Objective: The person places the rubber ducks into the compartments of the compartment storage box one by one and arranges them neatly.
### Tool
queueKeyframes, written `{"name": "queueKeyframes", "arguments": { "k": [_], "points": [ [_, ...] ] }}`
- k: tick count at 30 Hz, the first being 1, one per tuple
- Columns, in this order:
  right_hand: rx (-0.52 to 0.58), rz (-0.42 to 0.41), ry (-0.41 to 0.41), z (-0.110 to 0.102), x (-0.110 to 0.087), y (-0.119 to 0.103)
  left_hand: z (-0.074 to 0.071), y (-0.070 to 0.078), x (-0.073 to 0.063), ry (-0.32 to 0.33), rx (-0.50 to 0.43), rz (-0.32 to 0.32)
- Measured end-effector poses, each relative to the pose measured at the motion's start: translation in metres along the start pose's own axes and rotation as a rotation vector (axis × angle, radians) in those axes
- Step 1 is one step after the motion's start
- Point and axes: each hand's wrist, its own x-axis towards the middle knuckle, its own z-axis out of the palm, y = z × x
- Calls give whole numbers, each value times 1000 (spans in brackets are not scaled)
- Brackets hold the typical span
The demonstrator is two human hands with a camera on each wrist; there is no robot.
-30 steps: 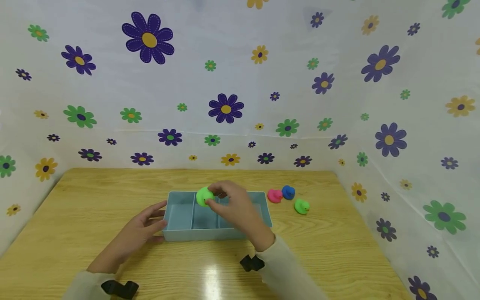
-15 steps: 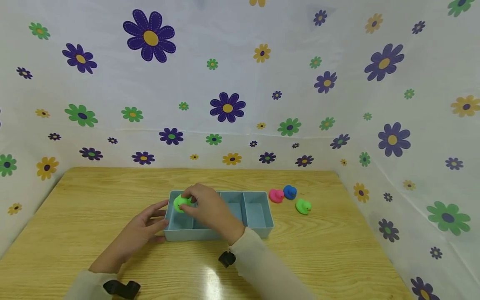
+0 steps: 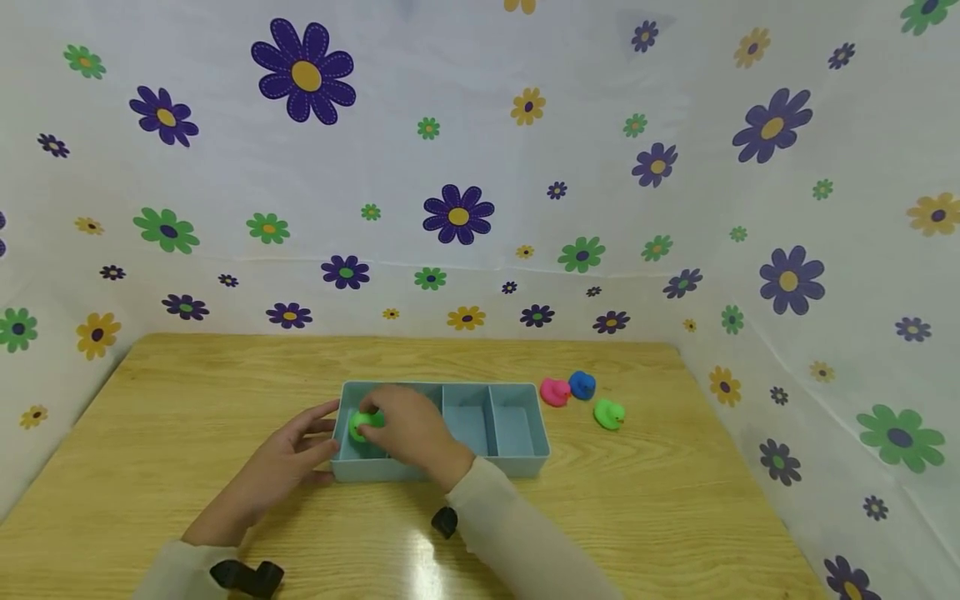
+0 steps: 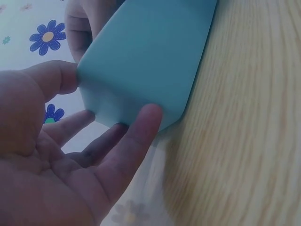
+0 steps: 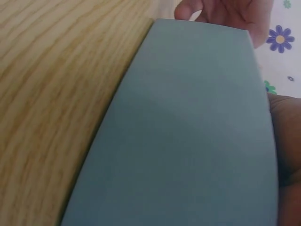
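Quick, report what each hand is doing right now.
Left hand: open, fingertips against the end of the blue divided tray.
Right hand: closed, pinching a green toy duck.

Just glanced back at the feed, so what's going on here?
A person is handling toy ducks at a divided blue tray on a wooden table. Their right hand pinches a green toy duck down inside the leftmost compartment; whether it touches the bottom isn't clear. The left hand rests its fingers against the tray's left end. To the right of the tray, a pink duck, a blue duck and a second green duck sit on the table.
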Motion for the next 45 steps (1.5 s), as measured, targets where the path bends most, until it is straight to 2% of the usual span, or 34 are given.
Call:
{"name": "queueKeyframes", "arguments": {
  "k": [6,14,20,26,34,40,45],
  "points": [
    [-59,23,-20,4,2,3,0,-2,2,-5,3,-8],
    [-43,48,-37,6,5,4,0,0,3,-25,66,41],
    [-38,65,-47,5,4,5,3,2,3,-45,73,39],
    [-41,46,-64,6,6,6,2,1,3,-42,65,22],
    [-39,45,-101,7,6,6,2,-4,2,-35,1,-50],
    [9,33,-77,5,1,10,1,-7,3,-32,-16,-41],
    [102,-2,-12,-15,-10,15,1,-7,3,-27,-10,-37]
  ]
}}
